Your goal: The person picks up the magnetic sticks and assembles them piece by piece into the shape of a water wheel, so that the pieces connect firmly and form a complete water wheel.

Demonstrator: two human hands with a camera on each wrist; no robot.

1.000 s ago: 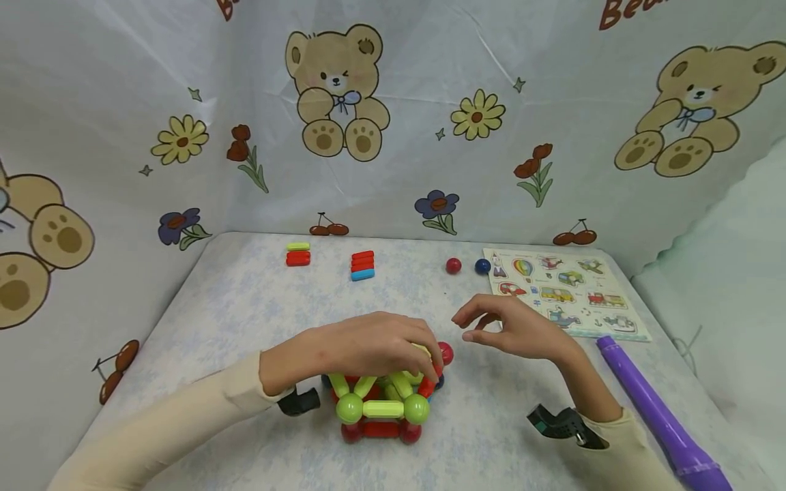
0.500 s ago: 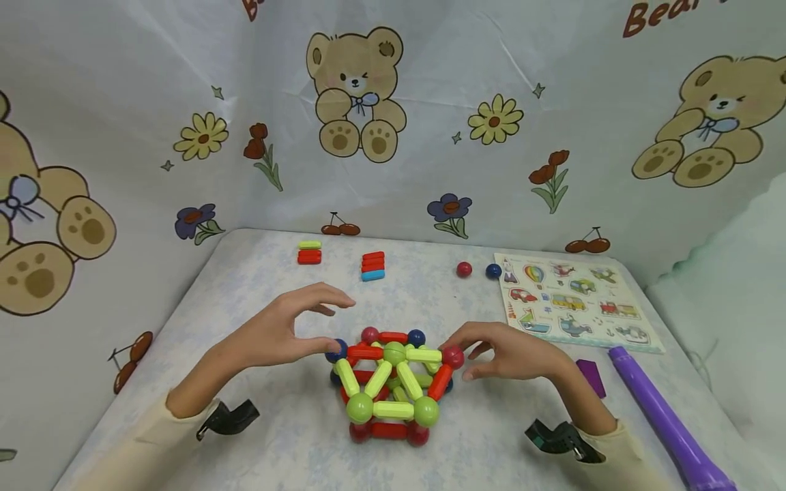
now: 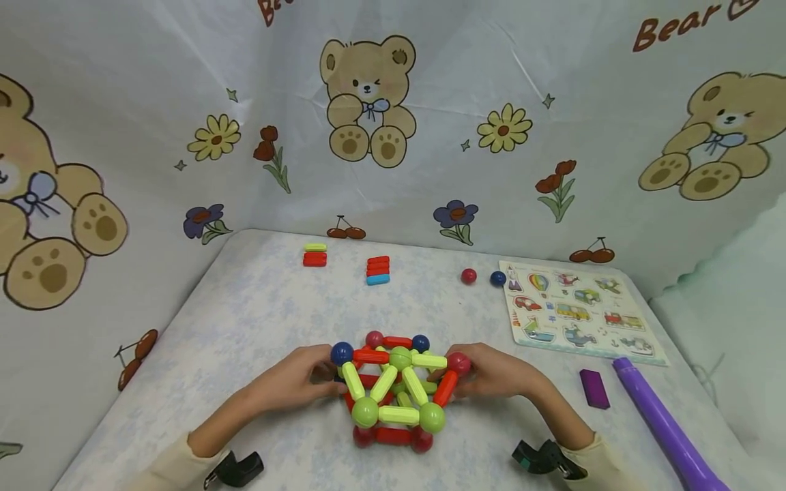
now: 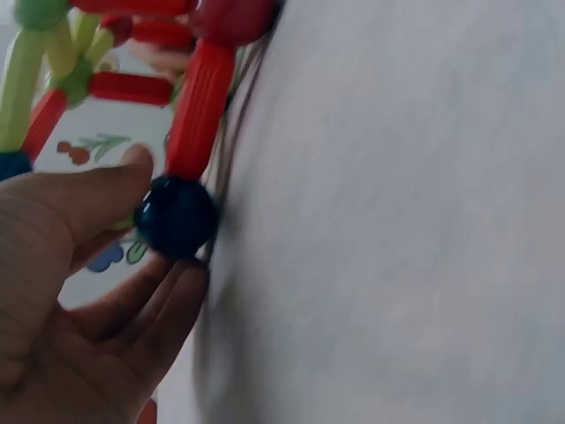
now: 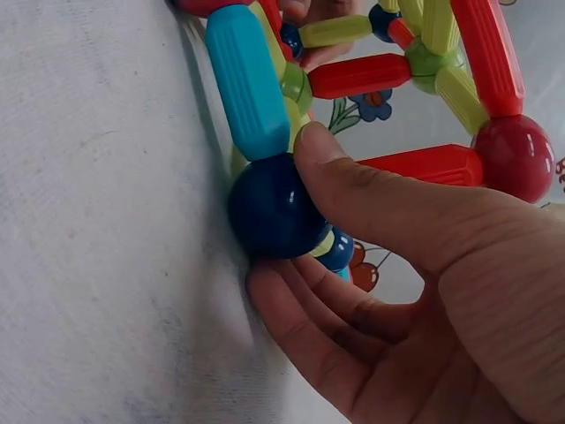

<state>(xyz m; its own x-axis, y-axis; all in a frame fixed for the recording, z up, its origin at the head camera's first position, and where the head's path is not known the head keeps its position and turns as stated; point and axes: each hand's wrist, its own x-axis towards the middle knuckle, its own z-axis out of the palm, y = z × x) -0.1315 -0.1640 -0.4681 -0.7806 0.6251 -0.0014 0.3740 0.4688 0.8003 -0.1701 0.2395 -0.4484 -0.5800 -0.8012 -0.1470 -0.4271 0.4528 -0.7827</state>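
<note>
— both hands have come down and in since the earlier frames: half a second ago the left hand [image 3: 293, 382] hovered spread above the bench [image 3: 258, 320] and the right hand [image 3: 497, 374] barely touched, and now each grips a flank of the rod-and-ball structure [image 3: 394, 392].

— what's each grip doing exactly?

— the left one pinches a dark blue ball [image 4: 177, 216] at a lower corner, thumb on top, fingers under it by the cloth. the right one does the same to another dark blue ball [image 5: 275, 208] below a light blue rod [image 5: 247, 79], thumb pressed on, fingers curled beneath.

— so what does that mean for the work?

— my guess is the thing is now held from both sides at its base, ready to be steadied or lifted. it looks like it sits on the bench between the two grips.

— which way does it lie?

— its long axis runs from one grip to the other, left to right; a short face of two green balls and a yellow-green rod points toward the person, and a top green ball peaks above.

— anything beyond the grips?

— farther out from the right grip lie a purple block [image 3: 594, 389], a purple tube [image 3: 660, 426] and a picture puzzle board [image 3: 577, 310]. far ahead sit spare rods [image 3: 377, 270] and two loose balls [image 3: 482, 277].
</note>
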